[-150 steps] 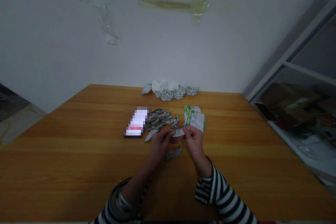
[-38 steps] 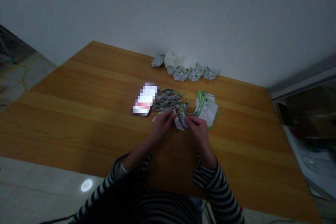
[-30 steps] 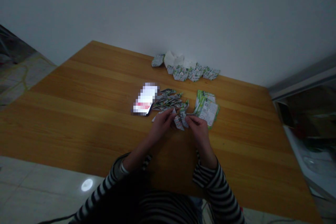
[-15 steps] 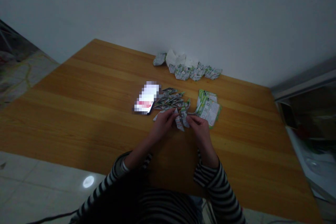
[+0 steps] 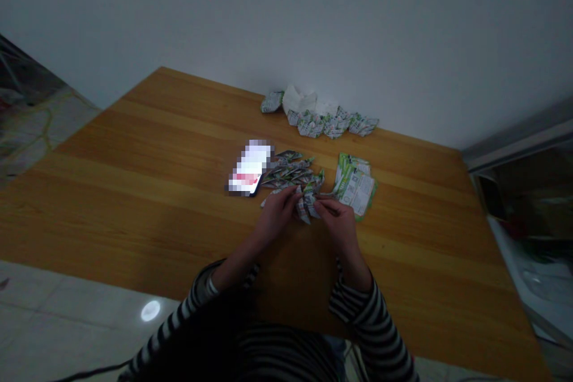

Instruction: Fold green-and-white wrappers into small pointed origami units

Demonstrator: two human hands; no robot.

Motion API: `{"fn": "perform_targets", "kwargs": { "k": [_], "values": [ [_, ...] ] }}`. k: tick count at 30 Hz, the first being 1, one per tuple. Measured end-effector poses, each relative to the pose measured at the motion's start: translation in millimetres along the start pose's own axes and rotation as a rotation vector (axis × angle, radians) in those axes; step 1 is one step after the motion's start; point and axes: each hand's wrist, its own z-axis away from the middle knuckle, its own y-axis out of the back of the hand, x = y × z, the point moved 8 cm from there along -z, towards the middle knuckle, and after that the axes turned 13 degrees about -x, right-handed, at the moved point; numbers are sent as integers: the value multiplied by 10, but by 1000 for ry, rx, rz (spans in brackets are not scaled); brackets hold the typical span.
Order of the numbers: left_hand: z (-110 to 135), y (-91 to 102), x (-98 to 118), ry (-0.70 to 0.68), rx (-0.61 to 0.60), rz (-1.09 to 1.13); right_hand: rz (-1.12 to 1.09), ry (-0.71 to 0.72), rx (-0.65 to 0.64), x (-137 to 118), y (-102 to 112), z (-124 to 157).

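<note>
My left hand (image 5: 280,210) pinches a folded piece of printed paper (image 5: 303,210), white and green with small print. Opposite it, my right hand (image 5: 336,215) is closed on another folded paper piece (image 5: 312,205), and the two pieces meet between my fingertips. Whether one is tucked into the other is too small to make out. Just beyond my hands lies a pile of similar folded paper pieces (image 5: 290,173). To the right of it, partly behind my right hand, is a stack of flat printed green-and-white sheets (image 5: 356,191).
A phone with a lit, blurred screen (image 5: 250,166) lies left of the pile. Along the wall sit several folded paper clusters (image 5: 311,123) and some crumpled white tissue (image 5: 299,99). The wooden table (image 5: 134,191) meets the wall at the back.
My right hand has moved slightly left, bringing its folded piece closer against the one in my left hand. The gap between the two pieces has narrowed.
</note>
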Motion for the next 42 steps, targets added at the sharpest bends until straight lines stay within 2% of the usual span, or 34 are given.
{"fn": "perform_targets", "kwargs": {
  "k": [10,16,24,27,32,42],
  "values": [
    [40,-13,-13,23,44,-61,20,-54,-40,48,-55,12],
    [27,-3,6,27,32,-114,24,-12,-113,59,-20,-12],
    [36,-102,127,-2,-46,-126,15,-19,-9,153,28,-18],
    [57,-85,127,23,-10,-174,38,-5,4,143,-8,-20],
    [75,-49,127,33,58,-230,5,-48,-49,183,-109,-23],
    [95,-102,116,54,90,-192,21,-89,-121,211,-207,-21]
  ]
}}
